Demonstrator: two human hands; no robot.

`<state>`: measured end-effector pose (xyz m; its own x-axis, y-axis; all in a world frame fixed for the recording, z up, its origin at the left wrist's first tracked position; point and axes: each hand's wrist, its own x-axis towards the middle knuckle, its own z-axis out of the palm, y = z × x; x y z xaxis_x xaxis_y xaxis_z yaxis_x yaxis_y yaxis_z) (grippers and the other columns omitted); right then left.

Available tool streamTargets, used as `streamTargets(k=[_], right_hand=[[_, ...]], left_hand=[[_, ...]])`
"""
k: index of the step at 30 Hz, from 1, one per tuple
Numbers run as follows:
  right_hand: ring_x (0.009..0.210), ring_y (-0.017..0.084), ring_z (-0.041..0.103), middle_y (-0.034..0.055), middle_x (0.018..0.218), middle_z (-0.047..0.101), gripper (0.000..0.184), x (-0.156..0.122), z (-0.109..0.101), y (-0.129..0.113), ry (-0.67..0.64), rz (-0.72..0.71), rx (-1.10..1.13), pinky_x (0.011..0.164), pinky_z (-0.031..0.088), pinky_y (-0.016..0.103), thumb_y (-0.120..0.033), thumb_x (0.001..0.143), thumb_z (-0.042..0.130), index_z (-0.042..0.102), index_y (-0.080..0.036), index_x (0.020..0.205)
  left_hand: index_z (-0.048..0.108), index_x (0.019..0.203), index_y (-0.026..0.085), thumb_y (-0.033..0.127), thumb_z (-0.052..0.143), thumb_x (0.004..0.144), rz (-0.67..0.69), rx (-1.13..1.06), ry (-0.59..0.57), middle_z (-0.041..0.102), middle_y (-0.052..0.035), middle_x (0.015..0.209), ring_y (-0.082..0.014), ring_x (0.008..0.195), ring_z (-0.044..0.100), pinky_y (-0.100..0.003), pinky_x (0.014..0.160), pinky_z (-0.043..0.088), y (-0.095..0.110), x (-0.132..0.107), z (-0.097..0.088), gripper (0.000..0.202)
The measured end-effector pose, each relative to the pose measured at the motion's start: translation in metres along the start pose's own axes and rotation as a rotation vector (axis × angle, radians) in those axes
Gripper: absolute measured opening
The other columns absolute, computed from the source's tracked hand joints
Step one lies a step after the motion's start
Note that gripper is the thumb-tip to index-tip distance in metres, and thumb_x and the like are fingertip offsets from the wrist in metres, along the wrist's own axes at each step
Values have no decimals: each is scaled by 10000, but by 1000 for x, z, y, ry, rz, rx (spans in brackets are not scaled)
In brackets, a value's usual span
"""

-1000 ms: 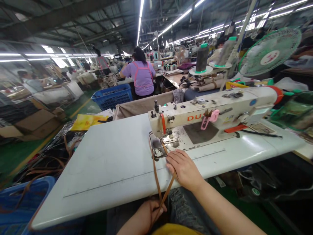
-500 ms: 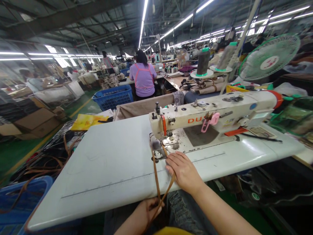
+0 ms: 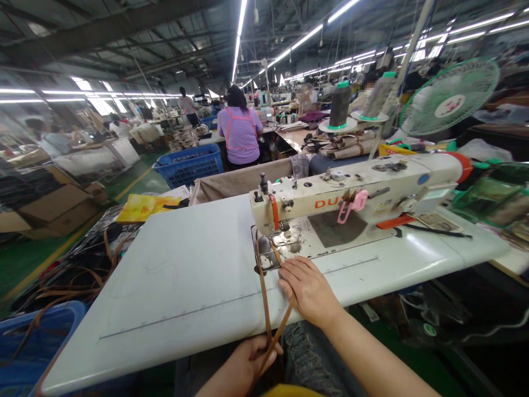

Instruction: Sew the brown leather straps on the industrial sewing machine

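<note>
Brown strap point(image 3: 264, 295) runs from sewing machine point(image 3: 306, 194) over table point(image 3: 185, 264) edge; likely light, limp, twist-prone. Left hand point(image 3: 250, 357) pinches it; right hand point(image 3: 308, 291) covers it, pinch hidden. Best held flat, near machine.

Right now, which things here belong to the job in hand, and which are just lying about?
Seemingly part of the job:
brown strap, held by left hand, lying under right hand
sewing machine

Seemingly just lying about:
yellow packet
open cardboard box
farther blue basket
</note>
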<state>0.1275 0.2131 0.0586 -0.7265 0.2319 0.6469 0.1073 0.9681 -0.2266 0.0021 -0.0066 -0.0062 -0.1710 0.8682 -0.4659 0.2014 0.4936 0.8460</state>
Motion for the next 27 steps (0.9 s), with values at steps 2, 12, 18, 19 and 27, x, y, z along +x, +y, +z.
streamTargets(k=[2,12,18,19,27], right_hand=[[1146,256,707,112,1188,774,212,0,-1,-1,9,7,1,1132,510,505,-238,1072,548,729,-147,1136],[1146,257,711,119,1205,770,236,0,0,0,-2,10,2,1138,501,505,-244,1084,523,732,-150,1141],[1141,252,713,116,1195,774,231,1,-1,-1,1,13,-1,1135,507,504,-246,1079,532,740,-160,1135],[1140,251,714,118,1197,773,232,1,-1,-1,1,15,-2,1133,509,505,-247,1078,533,741,-162,1138],[1155,254,708,122,1198,770,234,0,-1,-1,-6,7,-1,1142,501,507,-237,1075,529,738,-157,1144]], left_hand=[[761,983,180,615,569,910,2,21,6,729,-70,984,-268,987,642,-364,917,486,-7,3,2,481],[758,1082,170,540,639,861,-35,129,36,774,-82,1038,-288,1018,665,-374,944,500,-7,3,1,447],[773,871,191,638,604,870,11,138,-17,759,-78,948,-291,977,661,-387,954,496,-4,2,-1,477],[770,850,193,651,648,831,-4,147,-12,757,-78,924,-298,964,660,-393,944,498,-8,3,0,475],[771,1052,187,688,582,874,15,-101,54,766,-80,1039,-287,1030,667,-366,922,497,-6,2,6,564]])
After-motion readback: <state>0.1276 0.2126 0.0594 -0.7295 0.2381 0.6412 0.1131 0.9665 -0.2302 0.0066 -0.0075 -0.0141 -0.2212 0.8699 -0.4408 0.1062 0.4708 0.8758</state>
